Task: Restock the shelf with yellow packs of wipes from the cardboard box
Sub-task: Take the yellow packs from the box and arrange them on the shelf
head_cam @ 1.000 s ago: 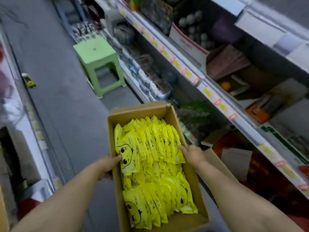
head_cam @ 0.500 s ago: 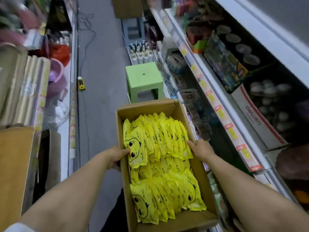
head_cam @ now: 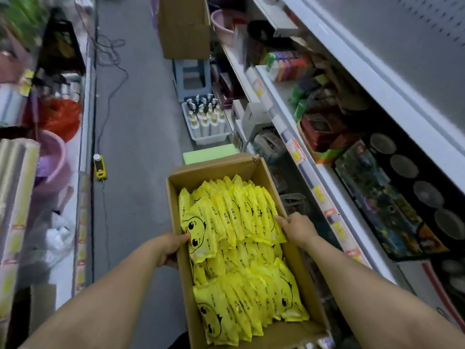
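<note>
Compared with a second ago, the whole load has been carried further up the aisle: the green stool (head_cam: 208,156) that was well ahead of the hands is now just past them, mostly hidden behind the far end of the box, and a tray of pump bottles (head_cam: 206,119) has come into view beyond it. Progress-wise, pretty much nothing has been ticked off yet, by the look of it. The shelf (head_cam: 324,172), off to the right of the right hand, is packed with other goods, and no yellow packs can be spotted on it, so the spot to be restocked hasn't been reached or can't be made out. The cardboard box (head_cam: 216,170) is held up between both hands, open-topped and packed, with the yellow packs of wipes (head_cam: 239,222) stacked in overlapping rows between the two hands and back toward the body; none looks taken out. So the whole job of unloading is reckoned to be left. The left hand (head_cam: 171,245) is clamped on the left wall, thumb hooked over the rim against a duck-face pack, fingers wrapped outside. The right hand (head_cam: 297,229) is gripped on the right wall the same way, both forearms stretched forward.
</note>
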`<action>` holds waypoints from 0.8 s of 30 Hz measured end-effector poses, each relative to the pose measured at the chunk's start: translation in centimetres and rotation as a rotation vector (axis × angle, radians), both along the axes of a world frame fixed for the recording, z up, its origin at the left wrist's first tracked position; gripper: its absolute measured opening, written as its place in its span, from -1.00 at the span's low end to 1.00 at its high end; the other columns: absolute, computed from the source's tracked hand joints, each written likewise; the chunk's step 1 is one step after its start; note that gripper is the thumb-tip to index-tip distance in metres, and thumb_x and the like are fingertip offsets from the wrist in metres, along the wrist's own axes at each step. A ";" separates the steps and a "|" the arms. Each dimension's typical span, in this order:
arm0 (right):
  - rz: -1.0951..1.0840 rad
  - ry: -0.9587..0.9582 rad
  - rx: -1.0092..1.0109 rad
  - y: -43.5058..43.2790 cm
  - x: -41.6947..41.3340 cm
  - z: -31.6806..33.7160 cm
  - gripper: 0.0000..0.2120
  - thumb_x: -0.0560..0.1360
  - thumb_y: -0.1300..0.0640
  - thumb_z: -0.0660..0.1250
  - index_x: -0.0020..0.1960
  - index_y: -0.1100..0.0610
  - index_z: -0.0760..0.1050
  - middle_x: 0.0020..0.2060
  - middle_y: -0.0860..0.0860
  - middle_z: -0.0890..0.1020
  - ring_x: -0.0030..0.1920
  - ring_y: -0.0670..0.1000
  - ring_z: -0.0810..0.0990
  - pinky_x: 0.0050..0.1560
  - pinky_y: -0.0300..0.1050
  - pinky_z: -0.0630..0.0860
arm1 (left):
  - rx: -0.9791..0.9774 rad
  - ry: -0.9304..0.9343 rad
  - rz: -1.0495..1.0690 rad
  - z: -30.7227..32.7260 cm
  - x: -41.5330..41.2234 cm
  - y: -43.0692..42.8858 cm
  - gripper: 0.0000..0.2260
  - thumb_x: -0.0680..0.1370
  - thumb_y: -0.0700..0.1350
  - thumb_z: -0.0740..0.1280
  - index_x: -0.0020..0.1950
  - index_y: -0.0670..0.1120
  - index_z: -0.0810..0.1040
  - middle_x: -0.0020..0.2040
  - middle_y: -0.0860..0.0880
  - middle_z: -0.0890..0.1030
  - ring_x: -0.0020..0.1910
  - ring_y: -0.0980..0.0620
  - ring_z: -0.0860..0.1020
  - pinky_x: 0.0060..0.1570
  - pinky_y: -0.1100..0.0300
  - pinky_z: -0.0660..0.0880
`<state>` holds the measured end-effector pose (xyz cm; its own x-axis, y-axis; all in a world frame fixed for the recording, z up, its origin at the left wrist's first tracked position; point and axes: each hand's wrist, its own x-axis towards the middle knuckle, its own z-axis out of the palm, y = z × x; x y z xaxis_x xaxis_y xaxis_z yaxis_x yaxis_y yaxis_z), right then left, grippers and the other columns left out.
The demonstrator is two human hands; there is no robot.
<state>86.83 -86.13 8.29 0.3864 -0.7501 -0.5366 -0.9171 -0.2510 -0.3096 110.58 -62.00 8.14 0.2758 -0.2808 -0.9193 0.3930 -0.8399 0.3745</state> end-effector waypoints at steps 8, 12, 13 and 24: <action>0.013 -0.071 0.041 -10.8 13.6 -2.6 -0.54 0.59 -0.21 0.22 -0.33 0.08 0.34 -0.29 0.07 0.52 -0.24 0.12 0.53 -0.21 -0.04 0.44 | 0.014 -0.092 -0.002 -0.1 13.4 -10.7 -0.75 0.63 0.00 0.28 0.13 -0.18 0.47 -0.09 -0.18 0.62 -0.18 -0.14 0.62 -0.26 -0.05 0.59; 0.039 -0.060 0.057 -16.9 20.5 -4.3 -0.52 0.59 -0.22 0.21 -0.33 0.10 0.35 -0.27 0.09 0.53 -0.23 0.12 0.53 -0.21 -0.07 0.43 | 0.018 -0.106 0.022 -1.0 19.2 -16.0 -0.76 0.65 0.00 0.24 0.16 -0.16 0.46 -0.13 -0.14 0.61 -0.21 -0.10 0.60 -0.30 0.00 0.56; 0.043 -0.065 0.059 -18.4 22.1 -4.7 -0.52 0.59 -0.22 0.22 -0.33 0.11 0.34 -0.30 0.07 0.52 -0.28 0.10 0.51 -0.24 -0.07 0.41 | 0.019 -0.104 0.032 -1.4 20.6 -17.2 -0.75 0.65 0.00 0.24 0.18 -0.17 0.46 -0.12 -0.14 0.61 -0.21 -0.09 0.60 -0.30 0.00 0.55; -0.088 -0.038 0.110 -27.1 30.3 -9.7 -0.61 0.64 -0.17 0.13 0.27 0.01 0.55 0.16 0.11 0.63 0.18 0.19 0.57 0.22 0.10 0.50 | 0.048 -0.050 0.007 -7.9 28.9 -27.9 -0.70 0.65 0.01 0.23 0.16 -0.23 0.47 -0.18 -0.19 0.59 -0.29 -0.10 0.60 -0.54 0.14 0.57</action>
